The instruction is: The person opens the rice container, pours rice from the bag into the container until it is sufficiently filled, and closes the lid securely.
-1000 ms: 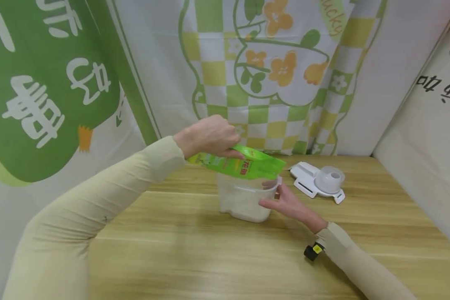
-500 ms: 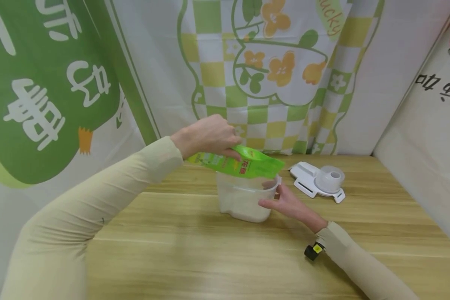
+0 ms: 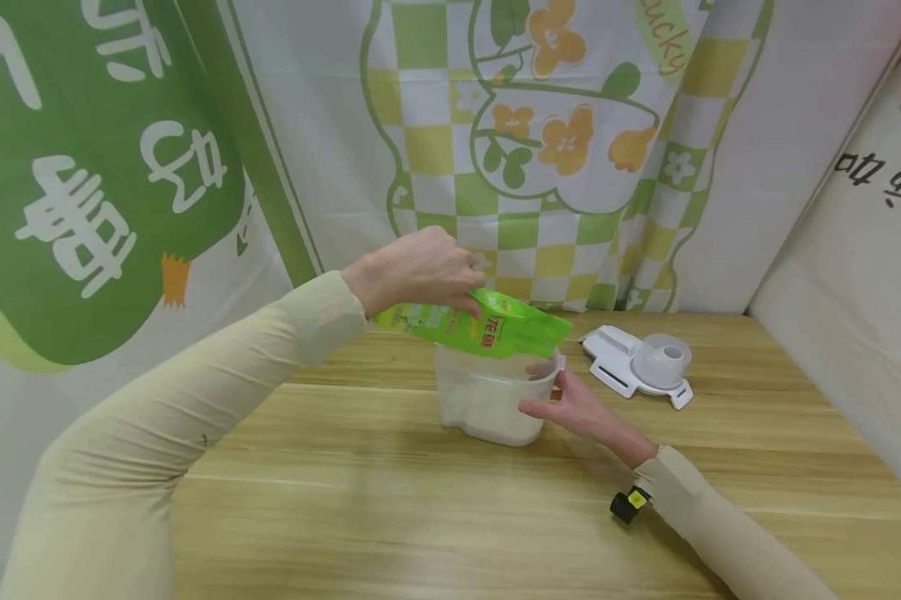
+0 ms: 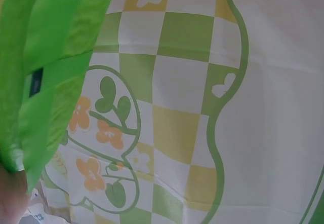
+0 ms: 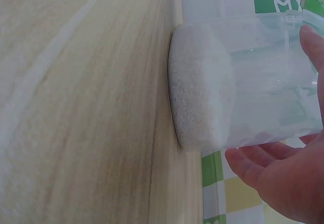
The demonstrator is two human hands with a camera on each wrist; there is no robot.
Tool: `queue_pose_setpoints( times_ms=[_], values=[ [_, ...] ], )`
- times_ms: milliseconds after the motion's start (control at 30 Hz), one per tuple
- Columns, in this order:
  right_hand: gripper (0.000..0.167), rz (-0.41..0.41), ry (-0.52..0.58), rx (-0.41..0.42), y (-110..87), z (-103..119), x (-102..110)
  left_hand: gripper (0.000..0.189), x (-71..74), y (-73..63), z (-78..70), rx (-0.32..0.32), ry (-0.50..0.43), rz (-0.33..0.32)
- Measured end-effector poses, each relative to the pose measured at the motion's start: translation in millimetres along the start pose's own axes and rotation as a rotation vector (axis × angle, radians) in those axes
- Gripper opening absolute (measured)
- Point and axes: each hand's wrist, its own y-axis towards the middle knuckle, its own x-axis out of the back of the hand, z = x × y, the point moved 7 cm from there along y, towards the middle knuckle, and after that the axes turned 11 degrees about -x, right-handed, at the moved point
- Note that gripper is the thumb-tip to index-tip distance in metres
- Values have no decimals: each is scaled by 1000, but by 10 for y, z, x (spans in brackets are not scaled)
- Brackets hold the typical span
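Observation:
My left hand grips a bright green plastic bag from above and tilts it over the mouth of a clear plastic container. In the left wrist view the bag fills the left side, with a bit of the hand below it. The container stands upright on the table. Around its right side, near the rim, my right hand holds it between thumb and fingers. White rice-like grains cover the container's bottom in the right wrist view. The bag's mouth is hidden.
To the right of the container a white lid with a translucent cup on it lies on the wooden table. Behind the table hangs a checkered curtain. A small black device is strapped at the right wrist.

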Motion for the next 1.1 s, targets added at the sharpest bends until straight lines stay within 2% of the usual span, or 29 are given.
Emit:
queue_pose_setpoints(
  times_ms=[233,400,633,900,1100],
  values=[
    [74,-2,-18,-8,6,-14,-1,51,24,-29,1,18,16,-18],
    [72,3,-21,-10,-6,-6,3,51,33,-19,-27,4,18,-39],
    [70,11,-7,3,-6,-7,-12,53,57,15,-54,-20,79,-30],
    [69,12,-9,10,0,4,-14,58,73,46,-58,-8,137,9],
    [69,9,-11,11,2,1,-4,60,113,73,-46,-10,130,-12]
  ],
)
